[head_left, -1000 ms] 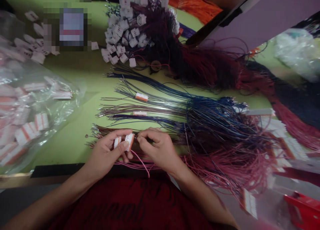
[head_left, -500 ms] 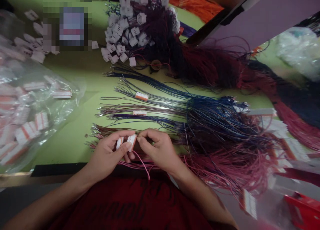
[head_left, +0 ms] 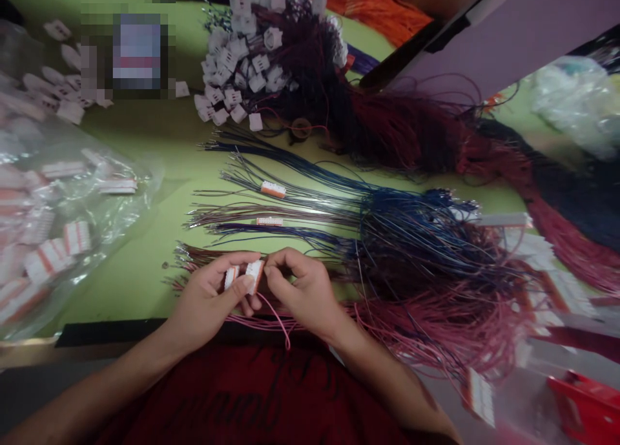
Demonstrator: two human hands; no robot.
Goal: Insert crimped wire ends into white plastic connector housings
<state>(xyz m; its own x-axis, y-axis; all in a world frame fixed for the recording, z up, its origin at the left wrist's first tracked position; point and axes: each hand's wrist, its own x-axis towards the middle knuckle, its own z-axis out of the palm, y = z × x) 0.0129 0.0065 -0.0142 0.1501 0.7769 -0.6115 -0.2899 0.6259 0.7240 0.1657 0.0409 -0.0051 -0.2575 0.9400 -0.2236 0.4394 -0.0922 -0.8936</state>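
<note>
My left hand [head_left: 208, 300] pinches two small white connector housings [head_left: 242, 276] with orange stripes between thumb and fingers. My right hand [head_left: 303, 290] is closed in a pinch right beside them, its fingertips at the housing's right side, holding the end of a pink wire [head_left: 276, 316] that loops down toward my lap. Both hands hover over the near edge of the green table [head_left: 145, 270], above a fan of pink and brown wires [head_left: 203, 258].
Blue wire bundles [head_left: 387, 219] lie spread across the middle, with loose connectors [head_left: 274, 188] on them. A pile of white-plugged dark harnesses [head_left: 252, 57] sits at the back. A clear bag of connectors [head_left: 53, 238] lies at left. Pink wires [head_left: 436, 322] are heaped at right.
Both hands have stayed in nearly the same place; the fingers only shifted slightly at the connector.
</note>
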